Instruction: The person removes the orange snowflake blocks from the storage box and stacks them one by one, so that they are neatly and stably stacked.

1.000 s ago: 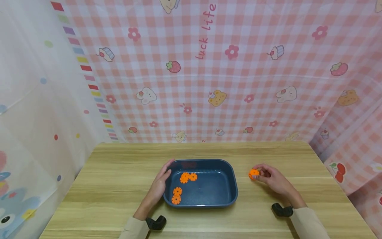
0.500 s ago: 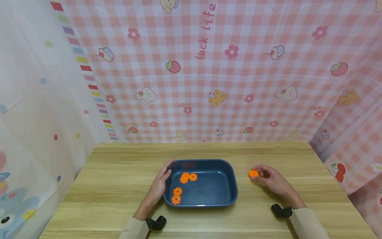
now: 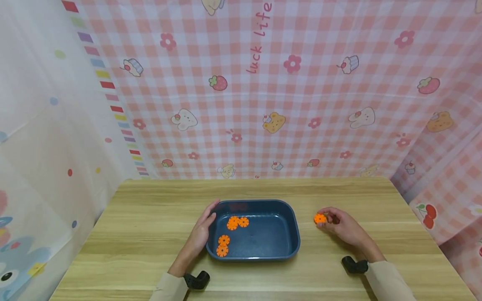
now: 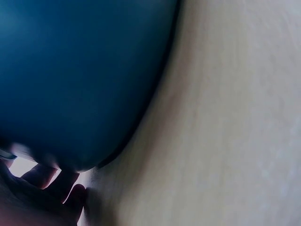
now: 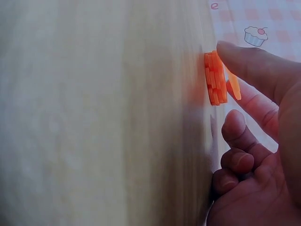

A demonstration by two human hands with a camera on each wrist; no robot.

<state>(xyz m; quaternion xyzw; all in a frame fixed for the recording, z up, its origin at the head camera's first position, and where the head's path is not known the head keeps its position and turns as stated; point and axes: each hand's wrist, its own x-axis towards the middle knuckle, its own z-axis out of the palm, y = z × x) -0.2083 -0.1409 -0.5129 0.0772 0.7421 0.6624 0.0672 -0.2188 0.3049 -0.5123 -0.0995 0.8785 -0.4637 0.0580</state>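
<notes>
A dark blue rectangular tray (image 3: 260, 238) stands mid-table, with several orange notched discs (image 3: 224, 240) lying in its left part. My left hand (image 3: 199, 234) holds the tray's left side, thumb at the rim and fingers along the outer wall; in the left wrist view its fingertips (image 4: 66, 181) meet the blue wall. Right of the tray, my right hand (image 3: 344, 225) pinches a thin orange disc (image 5: 234, 85) between thumb and index finger. This disc tilts just over a small stack of orange discs (image 5: 215, 80) at the tabletop. The other right fingers are curled in.
The wooden table (image 3: 150, 217) reaches back to a pink checked cloth (image 3: 241, 104). A white printed curtain (image 3: 49, 138) hangs on the left, and more cloth hangs on the right. Each wrist wears a black camera mount (image 3: 197, 280).
Over the last second my right hand has barely shifted, its fingers making a slight adjustment at the orange discs. The left hand and the tray stay in place.
</notes>
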